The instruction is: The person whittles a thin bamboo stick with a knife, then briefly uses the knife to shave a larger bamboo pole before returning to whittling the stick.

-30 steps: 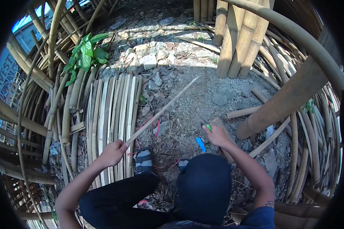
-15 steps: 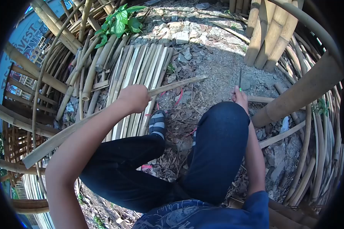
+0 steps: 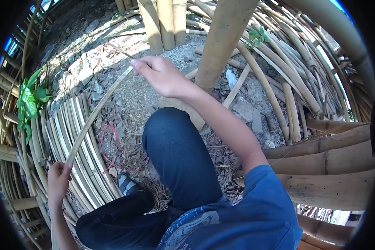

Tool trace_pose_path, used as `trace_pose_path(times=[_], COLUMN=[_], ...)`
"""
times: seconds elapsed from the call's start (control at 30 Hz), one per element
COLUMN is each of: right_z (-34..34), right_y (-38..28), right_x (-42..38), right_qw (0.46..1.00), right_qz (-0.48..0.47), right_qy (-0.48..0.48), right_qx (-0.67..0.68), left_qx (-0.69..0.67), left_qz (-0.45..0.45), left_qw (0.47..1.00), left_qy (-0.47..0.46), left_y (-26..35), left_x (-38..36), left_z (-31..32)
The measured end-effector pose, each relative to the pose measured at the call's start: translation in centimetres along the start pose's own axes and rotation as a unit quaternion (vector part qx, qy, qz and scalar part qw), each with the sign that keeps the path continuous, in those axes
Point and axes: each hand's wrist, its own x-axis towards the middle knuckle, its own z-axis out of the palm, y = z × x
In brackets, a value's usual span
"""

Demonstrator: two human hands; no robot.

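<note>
A long bamboo strip point(image 3: 96, 111) runs slantwise in front of me, from low on the left up toward the middle. My left hand point(image 3: 58, 181) is closed around its lower part, beside the pile of split bamboo strips point(image 3: 85, 152). My right hand point(image 3: 160, 76) is closed at the strip's upper end, above my raised knee. From its fingers a thin knife blade point(image 3: 120, 50) points up and to the left; the handle is hidden in the hand.
Thick bamboo poles point(image 3: 223, 39) stand upright ahead and to the right. Large bamboo culms point(image 3: 321, 160) lie at my right side. A leafy plant point(image 3: 29, 98) grows at the left. Pink string point(image 3: 108, 143) lies on the leaf-strewn ground near my sandalled foot point(image 3: 129, 183).
My view has turned right. My right hand has come up with the knife from beside the knee to the strip's far end. My left hand is now lower and further left, still holding the strip.
</note>
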Motion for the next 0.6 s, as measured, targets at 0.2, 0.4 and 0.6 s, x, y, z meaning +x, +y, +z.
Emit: trace_pose_path(times=[0.2,0.4,0.6], right_z=[6.7,16.9,19.2], right_y=[-11.5,-8.0,-9.1], right_x=[-1.8,-5.7,-6.1], right_qw=[0.995,0.988,0.972], right_qz=[-0.042,0.0,-0.028], right_qy=[-0.082,-0.148,-0.183], right_qx=[0.028,0.047,0.143], left_qx=[-0.022,-0.114,-0.161], left_qz=[-0.003,0.014,0.007], left_qw=[1.0,0.993,0.982], left_qy=[0.017,-0.018,-0.099], left_y=[4.1,3.5,5.0], left_x=[-3.9,-3.3,-3.2], left_z=[-2.1,-1.0,-1.8])
